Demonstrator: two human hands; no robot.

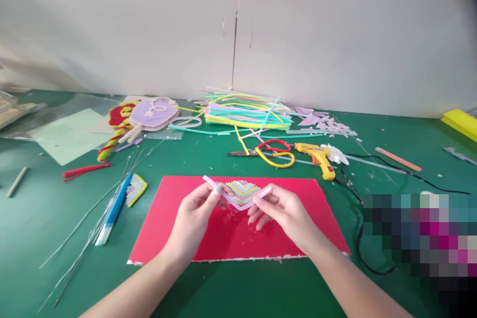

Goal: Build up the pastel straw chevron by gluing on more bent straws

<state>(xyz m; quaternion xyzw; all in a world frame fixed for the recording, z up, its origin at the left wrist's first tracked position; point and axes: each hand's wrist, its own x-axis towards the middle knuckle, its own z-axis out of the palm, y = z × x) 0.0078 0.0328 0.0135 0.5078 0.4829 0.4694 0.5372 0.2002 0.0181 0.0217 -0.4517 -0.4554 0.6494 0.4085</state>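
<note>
Above the red board [238,238], a small fan-like piece [243,190] of V-bent pipe cleaners in pastel stripes hangs between my two hands. A lilac pipe cleaner [242,207], bent in a V, runs along its lower edge. My left hand [197,203] pinches the left arm of this lilac stem between thumb and fingers. On the other side, my right hand [279,206] pinches its right arm near the end. Both ends of the stem stick out past my fingers. Whether my fingers also grip the striped layers is partly hidden.
Scissors [276,154] and a yellow glue gun [316,156] with a black cord lie behind the board. Further back is a pipe cleaner bundle [246,114]. At left are a blue-handled tool [115,208], thin wires, another striped piece [137,190] and a lilac fan shape [154,114].
</note>
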